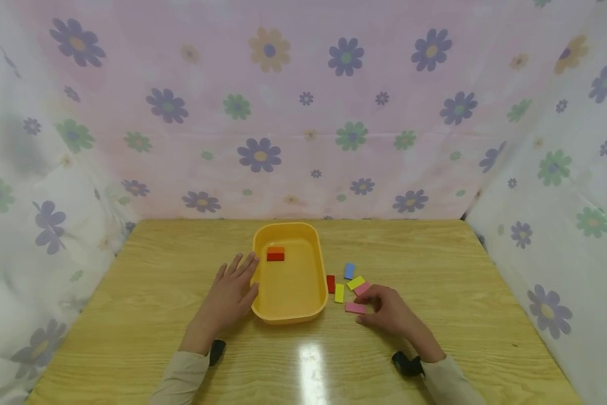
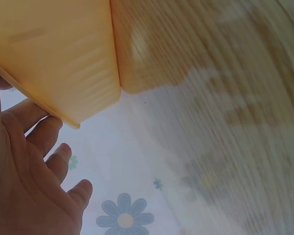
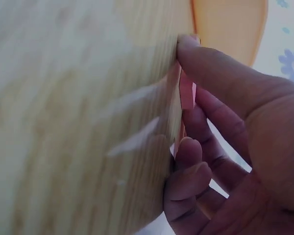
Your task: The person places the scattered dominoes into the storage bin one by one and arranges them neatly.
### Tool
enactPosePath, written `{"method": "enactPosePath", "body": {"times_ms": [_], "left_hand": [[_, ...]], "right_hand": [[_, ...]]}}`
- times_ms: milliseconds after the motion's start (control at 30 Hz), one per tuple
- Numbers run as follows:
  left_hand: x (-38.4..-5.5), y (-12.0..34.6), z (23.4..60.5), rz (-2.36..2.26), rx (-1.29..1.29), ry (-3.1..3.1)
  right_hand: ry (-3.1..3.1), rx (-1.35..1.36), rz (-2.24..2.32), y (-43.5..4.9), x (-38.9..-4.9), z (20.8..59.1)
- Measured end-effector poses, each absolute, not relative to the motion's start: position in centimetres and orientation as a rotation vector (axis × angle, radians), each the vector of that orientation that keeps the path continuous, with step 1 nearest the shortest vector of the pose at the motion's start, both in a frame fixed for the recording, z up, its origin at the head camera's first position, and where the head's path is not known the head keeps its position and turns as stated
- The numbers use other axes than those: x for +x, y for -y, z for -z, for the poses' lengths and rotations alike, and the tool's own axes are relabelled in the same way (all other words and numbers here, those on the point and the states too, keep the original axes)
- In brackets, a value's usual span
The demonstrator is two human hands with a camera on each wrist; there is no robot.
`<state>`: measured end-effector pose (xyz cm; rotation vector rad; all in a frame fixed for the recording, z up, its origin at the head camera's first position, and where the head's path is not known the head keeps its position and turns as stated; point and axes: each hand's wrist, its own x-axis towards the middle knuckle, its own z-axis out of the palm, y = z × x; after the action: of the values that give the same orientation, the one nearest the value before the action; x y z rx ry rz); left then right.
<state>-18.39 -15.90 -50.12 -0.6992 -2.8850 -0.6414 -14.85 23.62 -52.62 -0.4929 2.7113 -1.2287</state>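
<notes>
My right hand (image 1: 386, 309) is low over the table, thumb and fingertips on either side of a pink block (image 1: 355, 307). In the right wrist view the thumb lies against that pink block (image 3: 187, 90), with fingers behind it. Another pink block (image 1: 362, 288) lies just beyond the fingers, touching a yellow block (image 1: 356, 283). My left hand (image 1: 227, 301) rests its extended fingers against the left rim of a yellow tray (image 1: 289, 319); the left wrist view shows the fingers along the tray's rim (image 2: 54, 113). Inside the tray, an orange block (image 1: 275, 250) adjoins a red block (image 1: 275, 257).
Between the tray and my right hand lie a second red block (image 1: 331, 284), a second yellow block (image 1: 339, 293) and a blue block (image 1: 350, 271). The wooden table (image 1: 171, 270) ends at a flowered cloth (image 1: 303, 124) behind and at both sides.
</notes>
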Motion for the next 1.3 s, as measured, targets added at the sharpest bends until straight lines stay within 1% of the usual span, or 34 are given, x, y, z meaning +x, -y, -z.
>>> {"method": "enactPosePath", "body": {"times_ms": [200, 567, 867, 1300], "left_hand": [[-18.4, 15.9, 50.1, 0.653, -0.691, 2.899], [-18.4, 16.0, 50.2, 0.660, -0.684, 2.902], [-18.6, 15.8, 50.4, 0.664, -0.683, 2.906], [-18.3, 15.7, 50.2, 0.665, -0.693, 2.872]], "right_hand": [[-2.697, -0.445, 1.197, -23.1, -15.0, 52.5], [-2.765, -0.419, 1.073, -22.0, -13.8, 51.2], [-2.631, -0.171, 1.577, -21.2, -12.4, 51.1], [-2.301, 0.157, 1.980, -18.9, -10.7, 51.7]]}}
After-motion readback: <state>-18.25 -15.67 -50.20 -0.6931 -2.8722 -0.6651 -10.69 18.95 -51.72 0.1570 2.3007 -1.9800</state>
